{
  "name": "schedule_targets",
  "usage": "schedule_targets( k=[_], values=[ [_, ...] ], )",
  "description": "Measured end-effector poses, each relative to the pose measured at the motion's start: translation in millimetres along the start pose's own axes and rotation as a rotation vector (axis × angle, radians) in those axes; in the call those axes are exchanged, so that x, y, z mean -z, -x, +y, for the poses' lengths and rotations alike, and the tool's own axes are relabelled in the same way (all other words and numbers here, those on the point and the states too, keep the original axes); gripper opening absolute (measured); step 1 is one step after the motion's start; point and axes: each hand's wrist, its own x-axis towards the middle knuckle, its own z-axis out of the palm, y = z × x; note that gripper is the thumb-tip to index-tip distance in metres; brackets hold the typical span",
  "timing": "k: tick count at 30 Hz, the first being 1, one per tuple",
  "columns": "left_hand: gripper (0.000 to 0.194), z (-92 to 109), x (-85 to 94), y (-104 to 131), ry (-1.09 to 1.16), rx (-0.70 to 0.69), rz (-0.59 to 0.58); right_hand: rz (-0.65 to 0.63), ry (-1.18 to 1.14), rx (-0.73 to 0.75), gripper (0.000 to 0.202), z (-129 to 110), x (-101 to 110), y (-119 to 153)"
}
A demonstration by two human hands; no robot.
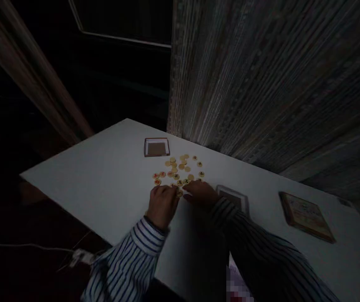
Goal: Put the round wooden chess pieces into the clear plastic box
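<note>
Many round yellowish pieces point(181, 166) lie spread on the white table, some plain, some with red or dark marks. Pieces with red marks point(156, 176) are at the left of the group; dark-marked ones are at the right and front. My left hand point(162, 205) is at the front edge of the group with its fingers curled, beside a dark-marked piece point(179, 193). Just right of that piece, my right hand point(201, 193) reaches over the front pieces, its fingertips near them. Whether either hand grips a piece is too dark to tell.
An open shallow box point(156, 148) stands behind the pieces. Another tray point(234, 197) lies partly under my right forearm. Farther right is a flat box with a printed lid point(307, 216). A curtain point(245, 75) hangs behind the table; a white cable and plug point(82, 256) are at lower left.
</note>
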Motion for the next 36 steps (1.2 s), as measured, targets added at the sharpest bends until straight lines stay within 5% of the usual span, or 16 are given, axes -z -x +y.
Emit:
schedule_targets(
  k=[36],
  values=[
    [0.019, -3, -4.3, -3, 0.1, -0.087, 0.02, 0.001, -0.009, 0.073, 0.028, 2, -10, -8]
  ],
)
